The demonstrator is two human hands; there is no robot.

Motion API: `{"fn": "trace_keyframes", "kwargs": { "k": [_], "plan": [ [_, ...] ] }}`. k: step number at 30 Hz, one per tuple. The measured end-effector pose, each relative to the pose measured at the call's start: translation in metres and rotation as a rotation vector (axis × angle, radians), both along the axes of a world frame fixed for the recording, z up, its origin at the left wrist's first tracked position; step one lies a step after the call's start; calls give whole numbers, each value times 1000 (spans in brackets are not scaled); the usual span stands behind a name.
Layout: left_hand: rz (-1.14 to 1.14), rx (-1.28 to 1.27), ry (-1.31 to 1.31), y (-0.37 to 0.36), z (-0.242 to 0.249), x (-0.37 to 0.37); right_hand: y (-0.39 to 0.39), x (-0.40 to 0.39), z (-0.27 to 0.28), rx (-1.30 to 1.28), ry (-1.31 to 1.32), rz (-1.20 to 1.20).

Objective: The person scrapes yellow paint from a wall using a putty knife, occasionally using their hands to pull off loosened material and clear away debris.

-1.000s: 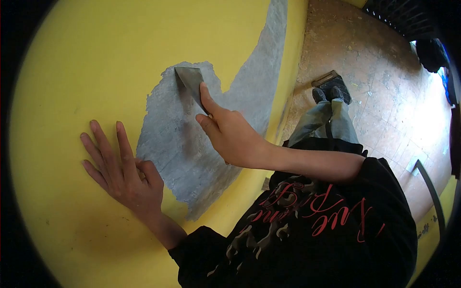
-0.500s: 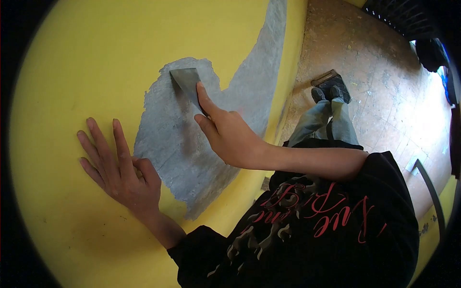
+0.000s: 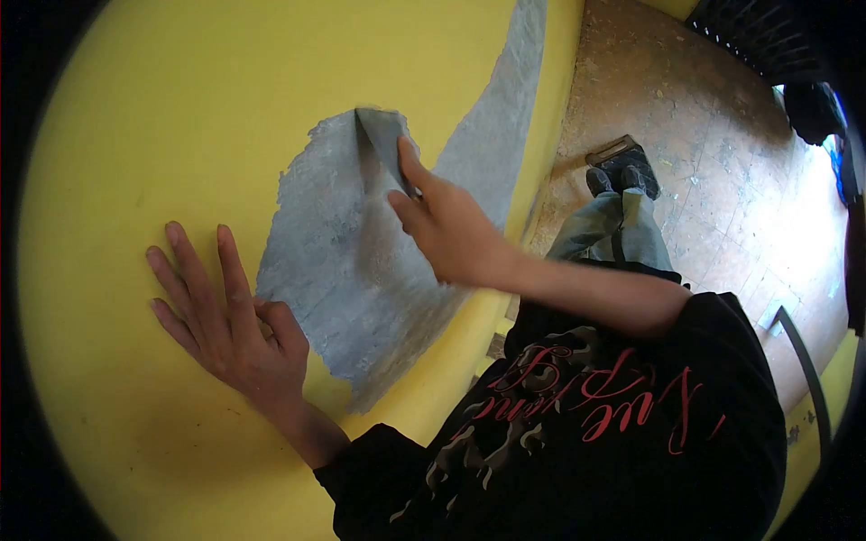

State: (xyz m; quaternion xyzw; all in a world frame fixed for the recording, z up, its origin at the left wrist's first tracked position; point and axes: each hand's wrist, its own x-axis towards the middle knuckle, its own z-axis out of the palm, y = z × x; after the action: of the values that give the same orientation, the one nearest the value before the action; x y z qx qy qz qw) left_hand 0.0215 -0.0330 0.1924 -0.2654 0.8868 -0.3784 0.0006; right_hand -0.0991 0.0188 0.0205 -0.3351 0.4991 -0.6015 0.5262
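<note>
A yellow wall (image 3: 225, 99) has a large bare grey patch (image 3: 325, 234) with ragged paint edges, running into a grey strip at the upper right. My right hand (image 3: 456, 225) is closed around a putty knife (image 3: 382, 135). Its wide metal blade lies against the top edge of the patch, where grey meets yellow; the hand hides the handle. To the left of the patch, my left hand (image 3: 225, 325) rests on the yellow paint with fingers spread and nothing in it. The thumb is bent in near the patch's left edge.
Below me, my shoes (image 3: 618, 180) stand on a small dark platform (image 3: 645, 162) on the brown tiled floor (image 3: 722, 189). A dark metal bar (image 3: 806, 352) rises at the right. Dark slatted furniture (image 3: 758, 32) stands at the upper right.
My right hand has slid the putty knife up and to the right, from inside the grey patch to its top edge. The left hand stays in place.
</note>
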Motion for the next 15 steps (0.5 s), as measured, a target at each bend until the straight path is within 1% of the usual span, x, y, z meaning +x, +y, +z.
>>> {"fn": "trace_keyframes", "kwargs": {
  "k": [1, 2, 4, 7, 8, 9, 11, 12, 13, 15],
  "plan": [
    [7, -3, -8, 1, 0, 1, -5, -11, 2, 111, -73, 63],
    [8, 0, -14, 2, 0, 2, 0, -5, 3, 114, -78, 64],
    [2, 20, 13, 1, 0, 1, 8, 5, 5, 64, 55, 113],
    [17, -8, -21, 0, 0, 2, 7, 1, 2, -2, 38, 62],
    [19, -3, -28, 2, 0, 1, -7, -17, 3, 152, -39, 99],
    [36, -6, -29, 4, -1, 0, -6, -12, -1, 155, -45, 99],
    [44, -17, -20, 1, 0, -1, -2, -4, -8, 50, 52, 55],
    [49, -30, -45, 0, 1, 1, 15, 2, -3, -2, 60, 125],
    [62, -38, -74, 1, 1, 3, 17, -3, -1, 4, 60, 130],
    [65, -39, -82, 1, 0, 2, 22, -9, 5, 29, -103, 237]
  ]
}}
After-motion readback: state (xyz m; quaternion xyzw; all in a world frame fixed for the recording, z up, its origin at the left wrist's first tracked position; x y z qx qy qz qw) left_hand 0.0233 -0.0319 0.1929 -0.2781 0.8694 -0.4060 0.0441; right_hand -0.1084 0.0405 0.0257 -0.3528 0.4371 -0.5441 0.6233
